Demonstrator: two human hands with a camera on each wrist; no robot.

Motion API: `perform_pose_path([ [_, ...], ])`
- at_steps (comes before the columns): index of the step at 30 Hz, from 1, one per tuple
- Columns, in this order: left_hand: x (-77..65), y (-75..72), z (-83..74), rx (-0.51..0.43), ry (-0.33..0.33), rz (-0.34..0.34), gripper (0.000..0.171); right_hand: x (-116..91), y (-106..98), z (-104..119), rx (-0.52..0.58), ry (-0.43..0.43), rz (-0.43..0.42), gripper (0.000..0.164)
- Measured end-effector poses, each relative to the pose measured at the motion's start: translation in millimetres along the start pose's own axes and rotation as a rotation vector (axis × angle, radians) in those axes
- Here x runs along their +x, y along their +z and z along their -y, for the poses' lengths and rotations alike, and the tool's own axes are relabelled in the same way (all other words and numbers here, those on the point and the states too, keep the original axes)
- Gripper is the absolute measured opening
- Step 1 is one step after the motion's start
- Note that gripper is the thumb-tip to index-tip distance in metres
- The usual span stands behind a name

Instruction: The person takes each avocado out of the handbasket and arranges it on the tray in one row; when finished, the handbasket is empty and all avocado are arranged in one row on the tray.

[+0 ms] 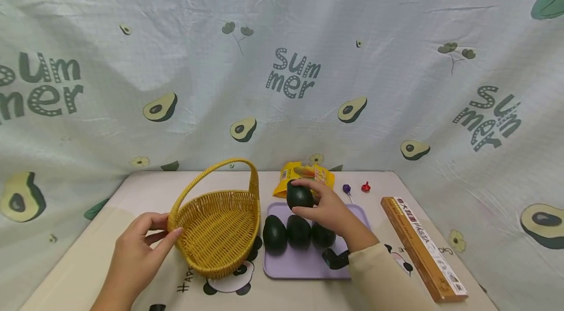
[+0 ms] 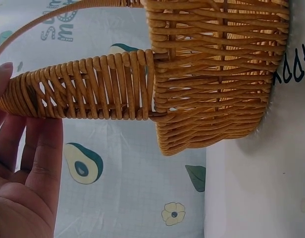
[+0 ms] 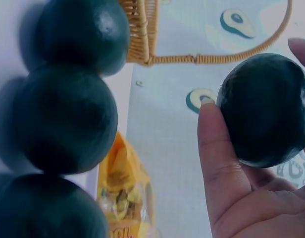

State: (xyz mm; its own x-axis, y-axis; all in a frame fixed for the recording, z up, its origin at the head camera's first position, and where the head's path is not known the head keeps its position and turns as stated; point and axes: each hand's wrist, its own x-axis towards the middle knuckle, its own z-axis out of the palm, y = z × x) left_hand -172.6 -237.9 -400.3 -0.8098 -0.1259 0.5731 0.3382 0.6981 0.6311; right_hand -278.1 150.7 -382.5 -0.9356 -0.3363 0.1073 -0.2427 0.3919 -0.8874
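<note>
My left hand (image 1: pixel 143 250) grips the lower handle of a yellow-brown wicker basket (image 1: pixel 216 269), thumb on the near side. In the left wrist view the woven handle (image 2: pixel 93 89) runs from the fingers to the basket wall. Nothing lies on the basket's floor. My right hand (image 1: pixel 328 205) holds a dark green avocado (image 1: pixel 299 196) between fingers and thumb, raised above a lilac tray (image 1: pixel 286 269). On that tray several more avocados, such as the leftmost one (image 1: pixel 275 235), sit in a row. They also line the left side of the right wrist view.
Behind the tray lies a yellow snack bag (image 1: pixel 286 174). A purple lollipop (image 1: pixel 346 188) and a red wrapped candy (image 1: pixel 365 187) are to its right. A long pasta box (image 1: pixel 423 247) lies along the right table edge. A patterned cloth hangs behind the table.
</note>
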Motion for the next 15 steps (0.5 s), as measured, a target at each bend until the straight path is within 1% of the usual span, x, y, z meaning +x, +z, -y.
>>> perform_pose_path([
  [4,-0.2,0.0,0.3,0.011,-0.007,-0.003,0.028,-6,-5,-3,-0.004,0.029,-0.032,0.06],
  [9,-0.9,0.1,-0.4,0.003,-0.007,-0.012,0.029,-14,-12,-8,-0.037,0.069,-0.076,0.059],
  [15,-0.8,0.2,0.3,-0.011,0.003,-0.016,0.029,-21,-19,-16,-0.023,0.065,-0.093,0.063],
])
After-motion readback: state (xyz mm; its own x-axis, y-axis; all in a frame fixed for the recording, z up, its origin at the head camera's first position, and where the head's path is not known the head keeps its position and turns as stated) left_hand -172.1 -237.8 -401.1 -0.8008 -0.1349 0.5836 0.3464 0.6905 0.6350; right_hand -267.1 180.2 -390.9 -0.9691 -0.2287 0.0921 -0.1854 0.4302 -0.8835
